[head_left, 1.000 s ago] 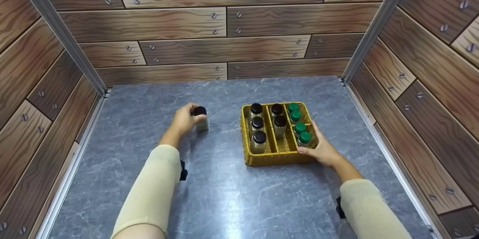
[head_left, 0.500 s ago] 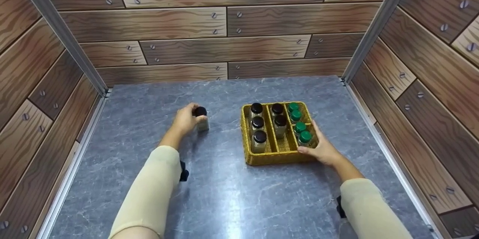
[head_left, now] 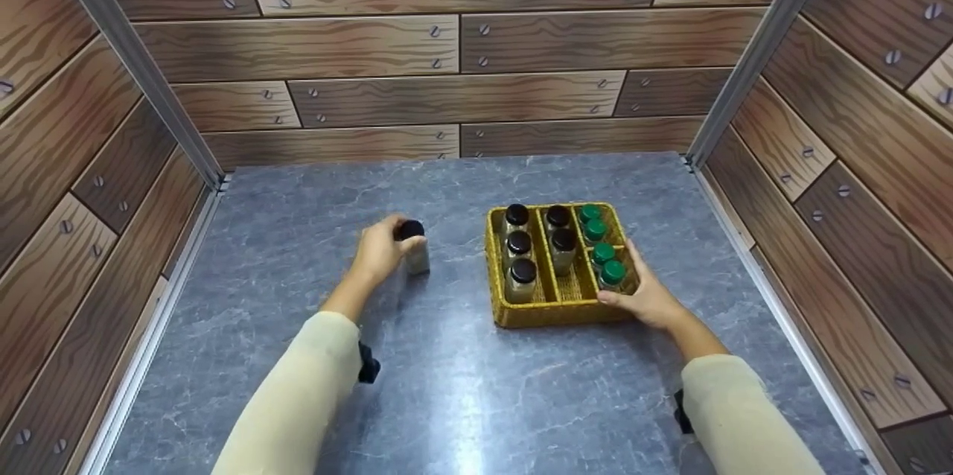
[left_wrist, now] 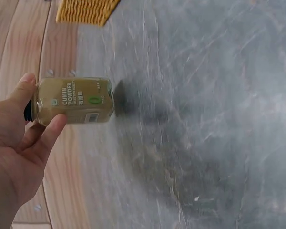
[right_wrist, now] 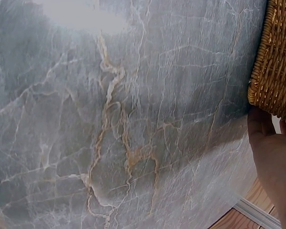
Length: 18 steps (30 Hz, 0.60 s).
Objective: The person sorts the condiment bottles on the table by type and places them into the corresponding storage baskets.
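My left hand [head_left: 378, 252] grips a black-lidded glass spice jar near its top, left of the basket. The left wrist view shows the label, "Cumin Powder", on the jar [left_wrist: 74, 100], with its base close over the table and a shadow beside it. With thumb on the front rim and fingers along the right side, my right hand [head_left: 648, 301] holds the near right corner of a yellow-brown woven basket [head_left: 566, 313]. Three black-lidded jars [head_left: 523, 281] stand in its left compartment and two [head_left: 563, 252] in the middle one. Several green-capped jars [head_left: 612, 272] fill the two right compartments.
A grey marbled tabletop [head_left: 506, 400] lies under everything. Wood-patterned walls [head_left: 461, 103] close it in at the back and both sides, with metal posts [head_left: 715, 88] at the rear corners.
My left hand has brought the jar slightly nearer to me and to the right. The right hand and the basket have stayed in place, while the head view has shifted a little.
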Each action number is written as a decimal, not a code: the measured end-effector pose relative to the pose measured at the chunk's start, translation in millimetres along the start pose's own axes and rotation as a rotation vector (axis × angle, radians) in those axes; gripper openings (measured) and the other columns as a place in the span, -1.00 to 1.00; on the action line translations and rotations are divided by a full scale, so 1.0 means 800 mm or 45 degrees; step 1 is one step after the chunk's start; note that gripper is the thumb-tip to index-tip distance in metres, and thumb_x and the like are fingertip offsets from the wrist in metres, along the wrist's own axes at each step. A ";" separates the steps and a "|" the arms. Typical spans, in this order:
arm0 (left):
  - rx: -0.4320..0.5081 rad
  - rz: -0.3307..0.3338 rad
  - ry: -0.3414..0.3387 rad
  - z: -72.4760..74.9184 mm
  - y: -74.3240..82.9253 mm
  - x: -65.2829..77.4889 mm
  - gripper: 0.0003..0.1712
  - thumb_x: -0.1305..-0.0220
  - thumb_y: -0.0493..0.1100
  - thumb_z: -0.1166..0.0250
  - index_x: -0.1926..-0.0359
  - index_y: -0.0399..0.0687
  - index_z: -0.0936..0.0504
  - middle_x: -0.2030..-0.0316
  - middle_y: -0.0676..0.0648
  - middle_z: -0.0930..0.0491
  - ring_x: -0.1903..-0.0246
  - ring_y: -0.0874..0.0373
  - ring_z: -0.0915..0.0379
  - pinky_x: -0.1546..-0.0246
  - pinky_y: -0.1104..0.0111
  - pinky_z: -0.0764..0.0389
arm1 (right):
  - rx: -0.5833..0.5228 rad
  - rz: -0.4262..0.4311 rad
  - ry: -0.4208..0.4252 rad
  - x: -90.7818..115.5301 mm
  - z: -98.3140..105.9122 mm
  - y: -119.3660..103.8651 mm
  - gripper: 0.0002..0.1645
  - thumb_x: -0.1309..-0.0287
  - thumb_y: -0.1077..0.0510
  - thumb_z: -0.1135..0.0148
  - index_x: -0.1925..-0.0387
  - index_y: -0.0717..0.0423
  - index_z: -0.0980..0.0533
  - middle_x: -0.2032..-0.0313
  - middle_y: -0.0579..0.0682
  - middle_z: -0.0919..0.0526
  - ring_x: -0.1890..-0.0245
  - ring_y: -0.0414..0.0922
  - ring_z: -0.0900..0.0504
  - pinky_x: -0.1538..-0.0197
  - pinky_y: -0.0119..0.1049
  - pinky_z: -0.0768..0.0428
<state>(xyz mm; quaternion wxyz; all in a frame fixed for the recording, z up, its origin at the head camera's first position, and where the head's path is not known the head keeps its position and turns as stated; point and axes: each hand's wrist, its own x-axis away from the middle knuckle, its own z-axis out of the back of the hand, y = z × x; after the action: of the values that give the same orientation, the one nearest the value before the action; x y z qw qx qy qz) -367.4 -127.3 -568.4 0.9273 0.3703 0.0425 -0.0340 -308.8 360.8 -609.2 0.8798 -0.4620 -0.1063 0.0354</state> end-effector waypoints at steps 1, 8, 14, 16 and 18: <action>-0.007 -0.019 0.020 -0.001 0.004 0.004 -0.44 -0.37 0.09 -0.52 -0.22 -0.17 -0.70 -0.07 -0.27 -0.80 -0.01 -0.19 -0.75 -0.04 -0.02 -0.75 | -0.003 -0.002 0.000 0.000 0.000 0.000 0.61 -0.23 -0.04 -0.62 -0.76 -0.13 0.47 -0.72 0.45 0.32 -0.70 0.52 0.21 -0.68 0.49 0.16; 0.060 -0.115 0.064 -0.001 0.034 0.033 -0.45 -0.30 0.10 -0.55 -0.18 -0.10 -0.75 -0.02 -0.19 -0.84 -0.03 -0.13 -0.79 -0.04 0.01 -0.78 | -0.026 -0.001 -0.001 -0.002 0.002 0.002 0.62 -0.21 -0.04 -0.63 -0.76 -0.12 0.48 -0.71 0.48 0.29 -0.69 0.52 0.15 -0.69 0.47 0.14; 0.105 -0.170 0.054 0.001 0.057 0.060 -0.45 -0.23 0.13 -0.55 -0.17 -0.01 -0.77 0.00 -0.13 -0.86 -0.04 -0.07 -0.79 -0.09 0.02 -0.76 | -0.044 -0.004 -0.007 -0.003 0.001 0.002 0.63 -0.22 -0.03 -0.63 -0.76 -0.16 0.50 -0.71 0.49 0.30 -0.69 0.52 0.14 -0.70 0.45 0.15; 0.110 -0.186 0.058 0.002 0.065 0.068 -0.43 -0.22 0.13 -0.56 -0.18 -0.01 -0.78 0.00 -0.13 -0.86 -0.04 -0.07 -0.79 -0.10 0.01 -0.76 | -0.053 0.001 -0.004 -0.003 0.001 0.002 0.63 -0.22 -0.01 -0.63 -0.76 -0.16 0.50 -0.71 0.49 0.29 -0.69 0.53 0.12 -0.70 0.44 0.14; 0.110 -0.205 0.057 0.003 0.073 0.075 -0.45 -0.21 0.15 -0.55 -0.15 0.00 -0.79 0.02 -0.13 -0.86 -0.02 -0.07 -0.80 -0.07 0.01 -0.76 | -0.055 0.002 -0.004 -0.003 0.000 0.001 0.63 -0.21 0.00 -0.63 -0.76 -0.16 0.50 -0.70 0.50 0.29 -0.68 0.53 0.10 -0.70 0.44 0.13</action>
<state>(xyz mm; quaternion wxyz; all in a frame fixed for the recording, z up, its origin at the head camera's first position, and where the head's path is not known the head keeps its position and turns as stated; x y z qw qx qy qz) -301.8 -88.6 -532.8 0.9035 0.4061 0.0911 -0.1019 -311.5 360.8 -610.2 0.8693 -0.4810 -0.1079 0.0345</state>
